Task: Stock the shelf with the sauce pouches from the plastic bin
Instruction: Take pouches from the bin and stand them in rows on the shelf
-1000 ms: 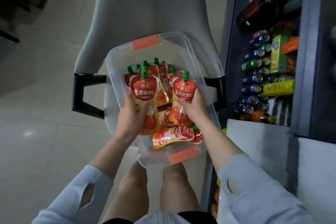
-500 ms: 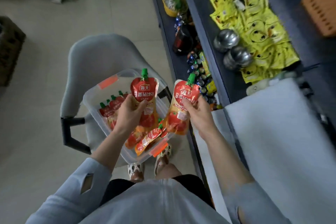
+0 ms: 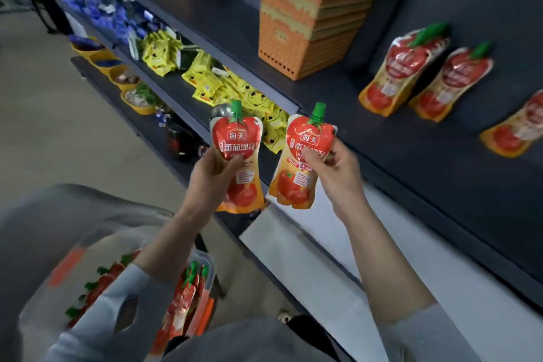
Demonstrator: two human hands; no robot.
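Observation:
My left hand (image 3: 212,173) grips a red sauce pouch (image 3: 239,142) with a green cap, held upright in front of the shelving. My right hand (image 3: 336,175) grips a second sauce pouch (image 3: 305,156) beside it, just before the dark shelf (image 3: 411,138). Three matching pouches (image 3: 399,70) stand on that shelf to the right, leaning against its back. The clear plastic bin (image 3: 205,261) with orange latches sits low at the bottom left, several pouches (image 3: 183,300) inside, partly hidden by my left sleeve.
A stack of orange perforated baskets (image 3: 308,15) stands on the same shelf left of the stocked pouches. Yellow snack packets (image 3: 223,82) and blue packets (image 3: 97,6) fill the shelf below. Yellow bowls (image 3: 126,79) line the lowest shelf. A white cloth (image 3: 323,247) covers the ledge under my right arm.
Both hands lifted one pouch each out of the bin and raised them toward the shelf. The view swung up from the bin to the shelving.

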